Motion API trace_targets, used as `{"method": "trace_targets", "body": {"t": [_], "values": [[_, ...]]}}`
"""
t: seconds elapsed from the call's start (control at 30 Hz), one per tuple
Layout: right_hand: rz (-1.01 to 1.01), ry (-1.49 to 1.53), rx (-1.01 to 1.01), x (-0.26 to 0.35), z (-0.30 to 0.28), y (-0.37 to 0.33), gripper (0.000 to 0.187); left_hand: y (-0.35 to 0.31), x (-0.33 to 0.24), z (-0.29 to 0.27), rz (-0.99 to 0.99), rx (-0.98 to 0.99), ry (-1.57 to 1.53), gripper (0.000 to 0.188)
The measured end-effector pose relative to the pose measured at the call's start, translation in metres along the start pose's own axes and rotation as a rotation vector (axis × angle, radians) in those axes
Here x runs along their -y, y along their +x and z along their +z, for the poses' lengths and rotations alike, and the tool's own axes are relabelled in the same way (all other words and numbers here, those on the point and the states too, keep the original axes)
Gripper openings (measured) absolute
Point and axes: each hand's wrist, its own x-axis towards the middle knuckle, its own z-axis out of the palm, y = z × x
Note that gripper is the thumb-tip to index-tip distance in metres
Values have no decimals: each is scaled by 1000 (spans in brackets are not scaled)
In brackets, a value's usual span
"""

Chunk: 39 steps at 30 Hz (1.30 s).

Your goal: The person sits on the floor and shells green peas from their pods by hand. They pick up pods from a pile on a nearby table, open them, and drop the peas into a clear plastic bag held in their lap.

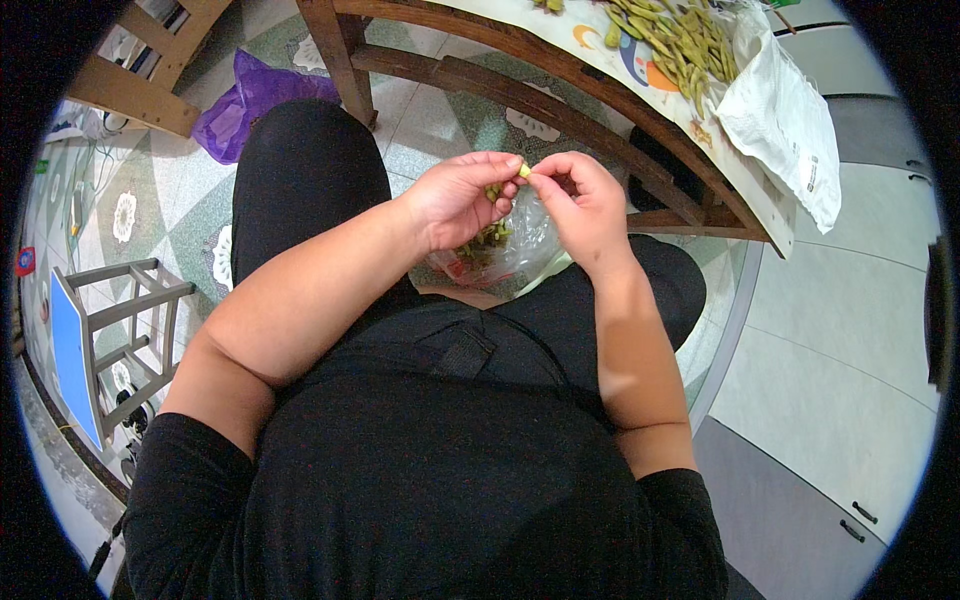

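Pod (525,171) (yellow-green) is pinched by left fingers (493,160) and right fingers (563,164).

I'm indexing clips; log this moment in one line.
left hand, right hand: pinching small green piece | below: clear plastic bag | table: green pods

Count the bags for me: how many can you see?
3: a purple bag on the floor by the left knee, a clear bag between the legs, and a white bag on the table. More may be hidden.
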Motion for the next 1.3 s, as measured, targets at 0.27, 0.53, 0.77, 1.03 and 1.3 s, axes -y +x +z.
{"method": "trace_targets", "body": {"t": [0.27, 0.53, 0.77, 1.03, 1.3], "values": [[218, 302, 10, 0, -3, 3, 7, 1, -2, 3, -43, 135, 41, 10], [365, 199, 24, -10, -12, 5, 10, -3, -7, 5, 80, -26, -74, 9], [380, 320, 12, -9, -19, 5, 8, -1, -7, 2, 178, -117, -63, 10], [544, 350, 43, -8, -24, 7, 10, 3, -8, -5, 147, -138, -101, 13], [392, 156, 148, -18, -22, 2, 10, 4, -6, -7, 92, -198, 9, 16]]}}
